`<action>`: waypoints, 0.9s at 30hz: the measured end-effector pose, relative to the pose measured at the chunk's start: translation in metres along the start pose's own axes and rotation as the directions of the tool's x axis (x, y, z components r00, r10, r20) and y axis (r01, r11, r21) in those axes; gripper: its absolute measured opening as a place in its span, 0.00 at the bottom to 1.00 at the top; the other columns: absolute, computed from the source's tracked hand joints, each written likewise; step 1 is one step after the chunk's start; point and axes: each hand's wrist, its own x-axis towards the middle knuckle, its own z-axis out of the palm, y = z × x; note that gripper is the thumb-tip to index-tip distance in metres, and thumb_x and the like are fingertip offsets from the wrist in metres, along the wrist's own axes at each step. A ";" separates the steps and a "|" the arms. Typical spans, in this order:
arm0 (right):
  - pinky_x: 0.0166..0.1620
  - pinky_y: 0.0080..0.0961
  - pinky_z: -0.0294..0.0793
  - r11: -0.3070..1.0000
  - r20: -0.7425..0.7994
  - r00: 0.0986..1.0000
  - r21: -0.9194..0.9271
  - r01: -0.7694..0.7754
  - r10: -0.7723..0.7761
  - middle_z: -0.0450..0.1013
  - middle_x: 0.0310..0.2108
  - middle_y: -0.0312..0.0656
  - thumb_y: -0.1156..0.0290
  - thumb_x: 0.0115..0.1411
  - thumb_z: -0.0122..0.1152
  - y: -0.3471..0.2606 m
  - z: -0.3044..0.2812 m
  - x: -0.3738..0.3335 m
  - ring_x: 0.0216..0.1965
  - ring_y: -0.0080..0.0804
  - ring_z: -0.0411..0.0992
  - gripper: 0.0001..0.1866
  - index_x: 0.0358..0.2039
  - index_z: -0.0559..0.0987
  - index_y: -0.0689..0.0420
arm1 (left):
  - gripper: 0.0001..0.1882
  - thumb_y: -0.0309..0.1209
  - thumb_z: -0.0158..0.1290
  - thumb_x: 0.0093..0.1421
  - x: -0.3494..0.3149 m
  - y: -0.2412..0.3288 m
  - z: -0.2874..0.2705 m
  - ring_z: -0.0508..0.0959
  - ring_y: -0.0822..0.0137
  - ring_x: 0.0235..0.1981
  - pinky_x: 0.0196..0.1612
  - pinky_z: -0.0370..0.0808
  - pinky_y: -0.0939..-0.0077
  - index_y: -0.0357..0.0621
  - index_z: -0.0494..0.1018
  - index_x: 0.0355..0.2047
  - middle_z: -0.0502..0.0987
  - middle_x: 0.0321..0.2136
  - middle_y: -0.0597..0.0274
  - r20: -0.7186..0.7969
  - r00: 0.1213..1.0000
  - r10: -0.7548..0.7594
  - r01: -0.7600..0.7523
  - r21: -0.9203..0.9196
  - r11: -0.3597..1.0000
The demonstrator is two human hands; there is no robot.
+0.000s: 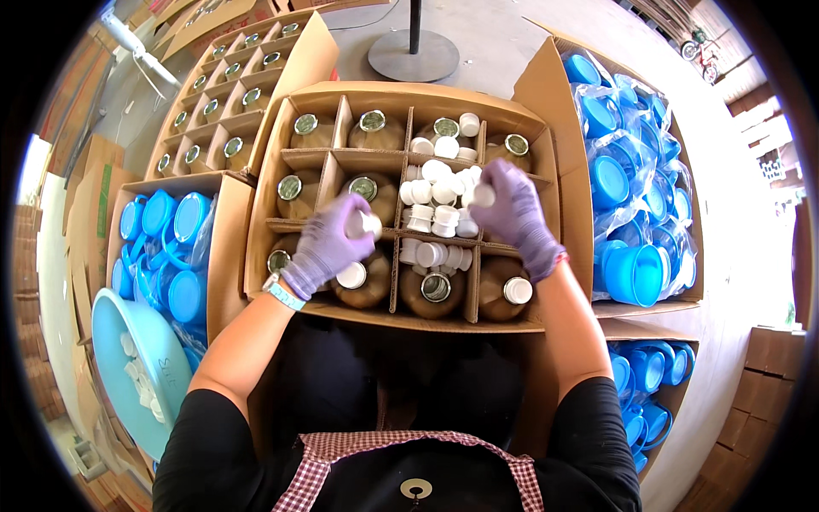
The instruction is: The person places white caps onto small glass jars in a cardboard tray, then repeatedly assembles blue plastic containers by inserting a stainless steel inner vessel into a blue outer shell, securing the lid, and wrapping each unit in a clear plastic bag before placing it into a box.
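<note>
Both my hands wear purple gloves above a divided cardboard carton (546, 200) of large bottles. My left hand (328, 243) is closed on a white cap (367, 225), close to an open bottle neck (363, 188). Right of the loose caps, my right hand (519, 209) pinches another white cap (484, 195). A pile of white caps (444, 192) fills the middle-row cell between my hands and spills into neighbouring cells. In the near row, one bottle with a white cap (351, 275) sits below my left hand, another capped bottle (517, 290) below my right. Other necks stand uncapped.
Another divided carton of bottles (230, 94) stands at far left. Blue lidded containers fill a left box (226, 273), a right box (573, 171) and a lower right box (682, 375). A light-blue basin (162, 375) holds white pieces. Beyond the carton stands a round pole base (414, 56).
</note>
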 end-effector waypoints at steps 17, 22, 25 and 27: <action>0.62 0.50 0.71 0.906 0.015 0.920 -0.184 -0.382 0.391 0.68 0.61 0.57 0.43 0.62 0.62 0.126 0.020 0.091 0.60 0.61 0.70 0.35 0.62 0.71 0.54 | 0.36 0.50 0.64 0.57 0.079 -0.030 0.032 0.75 0.47 0.55 0.59 0.73 0.53 0.47 0.68 0.60 0.72 0.54 0.49 0.153 0.984 -0.093 -0.013 0.580 0.815; 0.69 0.49 0.62 0.955 -0.023 0.962 0.119 0.271 -0.271 0.73 0.55 0.46 0.70 0.47 0.68 0.070 -0.001 0.064 0.63 0.52 0.66 0.27 0.51 0.79 0.49 | 0.39 0.49 0.66 0.56 0.080 -0.037 0.027 0.75 0.46 0.56 0.58 0.73 0.50 0.49 0.65 0.62 0.71 0.54 0.49 0.185 0.977 -0.108 -0.026 0.601 0.798; 0.73 0.58 0.47 0.945 0.167 0.943 -0.109 0.307 -0.287 0.73 0.52 0.38 0.70 0.46 0.71 0.039 0.006 0.034 0.67 0.46 0.62 0.25 0.48 0.81 0.43 | 0.39 0.54 0.65 0.54 0.088 -0.029 0.019 0.73 0.46 0.60 0.64 0.69 0.49 0.49 0.70 0.62 0.72 0.57 0.50 0.283 0.954 -0.101 -0.020 0.395 0.918; 0.71 0.51 0.56 0.930 0.137 0.947 -0.192 0.312 -0.290 0.74 0.49 0.41 0.67 0.48 0.73 0.031 0.007 0.034 0.62 0.45 0.67 0.23 0.48 0.82 0.47 | 0.36 0.53 0.67 0.51 0.091 -0.021 0.032 0.73 0.49 0.60 0.65 0.66 0.48 0.50 0.76 0.57 0.75 0.55 0.54 0.157 0.974 0.164 -0.202 0.269 0.942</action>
